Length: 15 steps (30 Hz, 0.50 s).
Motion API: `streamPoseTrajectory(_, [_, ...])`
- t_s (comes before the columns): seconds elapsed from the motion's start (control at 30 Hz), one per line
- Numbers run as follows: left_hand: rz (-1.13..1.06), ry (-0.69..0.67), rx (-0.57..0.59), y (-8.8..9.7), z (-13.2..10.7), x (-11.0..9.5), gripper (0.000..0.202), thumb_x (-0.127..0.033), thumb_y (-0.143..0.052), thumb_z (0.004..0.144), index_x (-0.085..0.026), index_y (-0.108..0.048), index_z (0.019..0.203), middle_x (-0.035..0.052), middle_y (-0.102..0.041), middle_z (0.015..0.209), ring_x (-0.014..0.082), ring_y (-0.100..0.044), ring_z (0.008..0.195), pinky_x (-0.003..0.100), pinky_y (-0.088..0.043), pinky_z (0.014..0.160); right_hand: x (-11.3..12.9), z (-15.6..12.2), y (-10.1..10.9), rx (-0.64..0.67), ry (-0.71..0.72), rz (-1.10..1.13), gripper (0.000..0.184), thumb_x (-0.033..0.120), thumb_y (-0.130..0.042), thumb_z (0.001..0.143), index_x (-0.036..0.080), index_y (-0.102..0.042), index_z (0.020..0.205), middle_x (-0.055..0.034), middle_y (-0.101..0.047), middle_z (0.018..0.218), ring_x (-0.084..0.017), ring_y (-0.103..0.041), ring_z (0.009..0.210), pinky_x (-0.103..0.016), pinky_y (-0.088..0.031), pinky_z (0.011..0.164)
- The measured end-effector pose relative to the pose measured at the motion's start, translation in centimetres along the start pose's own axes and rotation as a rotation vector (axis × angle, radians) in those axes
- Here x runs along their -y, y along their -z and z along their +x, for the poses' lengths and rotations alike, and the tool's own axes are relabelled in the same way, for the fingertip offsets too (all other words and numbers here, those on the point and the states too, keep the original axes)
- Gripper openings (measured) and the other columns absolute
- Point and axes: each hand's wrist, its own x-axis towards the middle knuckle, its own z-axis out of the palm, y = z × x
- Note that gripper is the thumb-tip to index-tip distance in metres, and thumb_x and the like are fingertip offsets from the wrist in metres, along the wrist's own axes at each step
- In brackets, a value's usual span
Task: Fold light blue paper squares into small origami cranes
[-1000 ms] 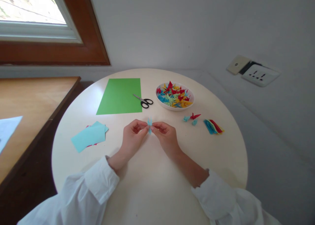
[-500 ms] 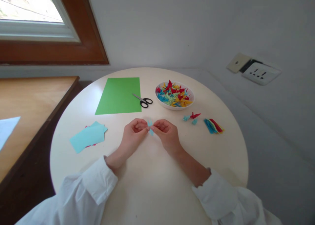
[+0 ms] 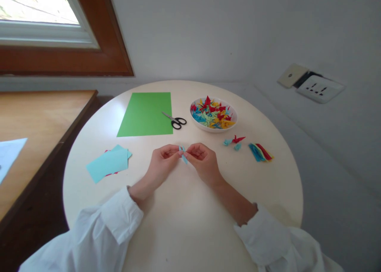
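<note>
Between my fingertips, above the middle of the round table, is a small piece of folded light-blue paper [image 3: 185,158]. My left hand [image 3: 165,161] pinches it from the left with thumb and forefinger. From the other side my right hand [image 3: 204,161] pinches it the same way, and the fingertips of both hands almost meet. The paper's upper end splits into narrow points; its lower end hangs below the thumbs. The fingers hide its middle.
Beyond my hands are black-handled scissors [image 3: 176,122], partly on a green sheet [image 3: 145,115], and a white bowl [image 3: 205,128] of colourful paper cranes. Light-blue sheets [image 3: 108,163] lie left. At right are a red crane [image 3: 238,139], small blue folded pieces [image 3: 237,147] and paper strips [image 3: 260,153].
The folded paper has tilted a little between my fingers, its lower end now leaning right. Both hands keep their pinch. The whole view has shifted slightly.
</note>
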Motion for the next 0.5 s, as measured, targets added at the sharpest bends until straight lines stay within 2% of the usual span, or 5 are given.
streamPoseTrajectory(0.1, [-0.019,-0.001,-0.018,-0.05,-0.02,-0.23,0.017,-0.028,-0.071,0.06,-0.014,-0.067,0.068,0.0016,-0.065,0.063,0.0104,-0.054,0.057,0.022,-0.039,0.055,-0.34,0.07,-0.03,0.019,-0.032,-0.008,0.021,0.031,-0.069,0.062,0.019,-0.055,0.073,0.0027,-0.057,0.064,-0.01,-0.054,0.058,-0.022,-0.044,0.054])
streamPoseTrajectory(0.27, [-0.095,0.029,0.006,-0.19,-0.13,-0.49,0.017,-0.027,-0.07,0.06,-0.014,-0.064,0.068,0.0013,-0.064,0.061,0.0111,-0.055,0.055,0.022,-0.041,0.055,-0.51,-0.03,-0.03,0.152,-0.026,-0.094,0.02,0.036,-0.063,0.068,0.018,-0.055,0.067,0.0029,-0.056,0.058,-0.01,-0.052,0.053,-0.022,-0.041,0.052])
streamPoseTrajectory(0.5, [-0.081,0.025,-0.032,-0.27,-0.14,-0.46,0.018,-0.028,-0.071,0.059,-0.013,-0.063,0.065,0.0003,-0.062,0.06,0.0107,-0.054,0.056,0.022,-0.04,0.055,-0.44,-0.15,0.09,0.179,-0.026,-0.161,0.018,0.032,-0.061,0.07,0.017,-0.054,0.063,0.0023,-0.058,0.058,-0.01,-0.051,0.054,-0.023,-0.039,0.053])
